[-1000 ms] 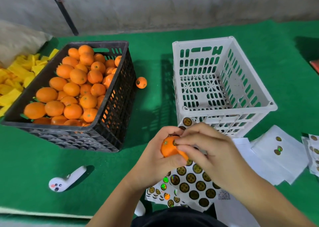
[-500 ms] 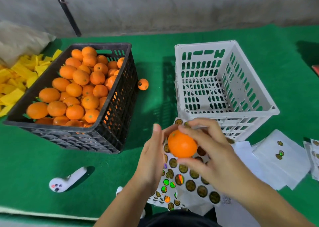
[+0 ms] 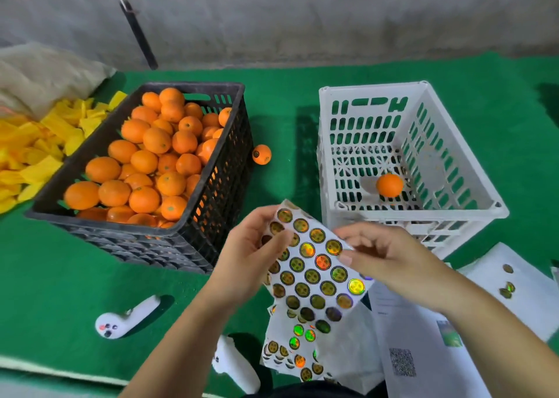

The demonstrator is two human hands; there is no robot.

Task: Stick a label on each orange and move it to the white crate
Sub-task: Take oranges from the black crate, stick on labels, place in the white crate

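Note:
One orange (image 3: 389, 185) lies on the floor of the white crate (image 3: 423, 216) at the right. The black crate (image 3: 99, 224) on the left is full of oranges (image 3: 157, 161). A loose orange (image 3: 261, 154) sits on the green mat between the crates. My left hand (image 3: 248, 246) holds a label sheet (image 3: 311, 273) covered in round shiny stickers, thumb on its top left. My right hand (image 3: 390, 261) is at the sheet's right edge, with thumb and forefinger curled around that edge.
More sticker sheets (image 3: 296, 352) and white papers (image 3: 514, 288) lie near me on the right. Two white controllers (image 3: 127, 322) (image 3: 236, 364) rest on the mat in front. Yellow pieces (image 3: 33, 146) and a beige sack (image 3: 45, 73) sit far left.
The orange that my hands held is now inside the white crate. My left hand has lifted the label sheet, and my right hand has come back to its edge.

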